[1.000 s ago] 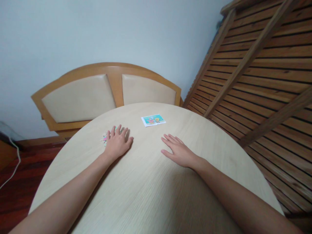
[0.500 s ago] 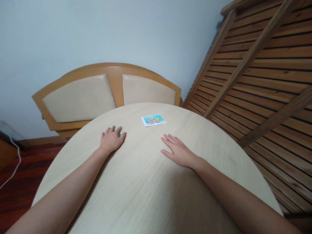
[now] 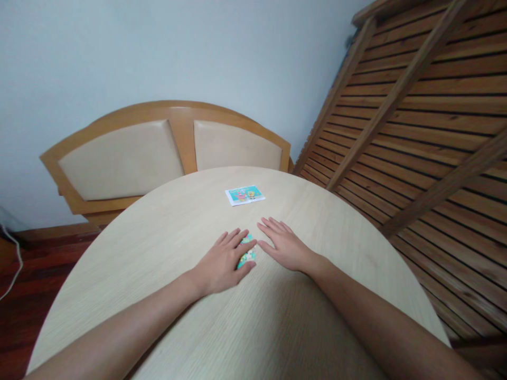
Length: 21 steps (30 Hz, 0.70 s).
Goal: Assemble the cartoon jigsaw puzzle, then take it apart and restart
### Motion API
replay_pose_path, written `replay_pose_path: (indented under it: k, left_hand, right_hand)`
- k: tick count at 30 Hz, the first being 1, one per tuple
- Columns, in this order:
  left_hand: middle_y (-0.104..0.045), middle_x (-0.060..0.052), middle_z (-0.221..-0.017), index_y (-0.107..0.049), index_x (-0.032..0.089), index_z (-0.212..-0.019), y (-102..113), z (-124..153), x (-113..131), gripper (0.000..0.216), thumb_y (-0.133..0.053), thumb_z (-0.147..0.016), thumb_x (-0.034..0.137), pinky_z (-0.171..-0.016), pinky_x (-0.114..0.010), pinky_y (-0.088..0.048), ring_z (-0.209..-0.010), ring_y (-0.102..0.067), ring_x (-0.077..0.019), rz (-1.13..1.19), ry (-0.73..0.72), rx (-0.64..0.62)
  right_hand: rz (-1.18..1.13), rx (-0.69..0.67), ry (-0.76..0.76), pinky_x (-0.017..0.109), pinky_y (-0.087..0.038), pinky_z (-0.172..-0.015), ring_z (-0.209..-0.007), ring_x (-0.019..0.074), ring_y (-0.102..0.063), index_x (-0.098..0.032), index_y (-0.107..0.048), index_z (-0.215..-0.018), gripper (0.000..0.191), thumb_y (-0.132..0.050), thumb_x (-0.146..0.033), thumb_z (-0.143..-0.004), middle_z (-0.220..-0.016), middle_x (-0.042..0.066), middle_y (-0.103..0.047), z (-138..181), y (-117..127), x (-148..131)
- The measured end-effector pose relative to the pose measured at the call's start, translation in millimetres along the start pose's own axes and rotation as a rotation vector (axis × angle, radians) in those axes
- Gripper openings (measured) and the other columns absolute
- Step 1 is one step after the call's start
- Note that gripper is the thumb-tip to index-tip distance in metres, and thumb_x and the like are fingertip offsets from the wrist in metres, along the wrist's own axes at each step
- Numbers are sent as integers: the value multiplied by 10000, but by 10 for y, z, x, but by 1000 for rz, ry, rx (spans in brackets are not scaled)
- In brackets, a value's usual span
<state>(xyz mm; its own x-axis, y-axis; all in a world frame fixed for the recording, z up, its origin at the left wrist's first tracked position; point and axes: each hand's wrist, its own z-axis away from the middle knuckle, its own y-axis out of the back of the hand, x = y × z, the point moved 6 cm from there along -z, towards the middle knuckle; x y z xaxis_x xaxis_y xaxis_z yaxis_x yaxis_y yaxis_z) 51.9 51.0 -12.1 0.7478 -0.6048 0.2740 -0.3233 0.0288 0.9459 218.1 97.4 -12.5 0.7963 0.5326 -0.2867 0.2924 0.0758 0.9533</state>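
My left hand [image 3: 225, 261] lies palm down near the middle of the round table, fingers spread. Beneath it is a small turquoise printed piece [image 3: 248, 257] with pink and yellow patches; the fingers cover part of it, so its full outline is hidden. Just to the right, my right hand [image 3: 287, 245] rests flat with its fingers stretched out and nothing in it. The two hands nearly meet at the fingertips. Beyond them lies a flat picture card [image 3: 244, 195], white-edged and turquoise, printed with a pink and a yellow cartoon figure.
A pale wooden round table [image 3: 170, 232] carries everything. Behind it stands a wooden headboard [image 3: 119, 161] with cream padded panels, against a bluish wall. A slatted wooden frame [image 3: 396, 121] leans at the right. A white cable [image 3: 18, 264] hangs at the far left.
My left hand has moved right and nearer to me, with the turquoise piece now under it beside my right hand. My right hand has stayed about where it was.
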Motion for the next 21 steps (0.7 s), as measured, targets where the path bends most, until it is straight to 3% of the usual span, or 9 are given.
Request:
replay_pose_path:
  k: [4, 8, 12, 17, 21]
  left_hand:
    - [-383, -112, -1608, -429, 269, -1532, 8, 31, 232, 600, -552, -985, 483, -1213, -599, -277, -1508, -299, -348, 109, -113, -46]
    - [-451, -106, -1568, -446, 218, -1505, 119, 28, 201, 545, -519, -1000, 411, -1238, -540, -273, -1496, -339, -295, 289, -119, -6]
    - [-574, -108, -1445, -531, 222, -1405, 267, 13, 99, 416, -448, -1021, 358, -1161, -466, -412, -1359, -508, -258, 423, -77, 106]
    - [-721, -78, -1133, -685, 216, -1140, 402, 11, -56, 284, -453, -1013, 318, -1006, -427, -504, -1088, -646, -242, 241, -55, 131]
    - [-707, -78, -1220, -683, 229, -1242, 386, 15, -152, 327, -438, -1041, 309, -1023, -423, -480, -1139, -626, -238, 138, -123, 102]
  right_hand:
    - [-20, 17, 24, 522, -236, -1242, -1533, 278, -266, -177, -463, -1520, 530, -320, -376, -1050, -1626, 106, -367, -7, -7, 18]
    - [-55, 55, 61, 497, -279, -1235, -1501, 269, -344, -154, -563, -1431, 482, -338, -337, -1046, -1567, 110, -468, -6, 27, 34]
    - [-97, 81, 126, 442, -388, -1179, -1388, 248, -508, -187, -663, -1301, 400, -401, -321, -1029, -1422, 96, -624, 82, 159, -12]
    - [-180, 34, 190, 351, -501, -1022, -1114, 220, -674, -240, -729, -1154, 287, -508, -330, -995, -1177, 48, -745, 248, 353, -166]
    - [-184, -23, 253, 329, -501, -984, -1082, 212, -671, -254, -744, -1126, 244, -562, -328, -981, -1158, 39, -739, 297, 386, -257]
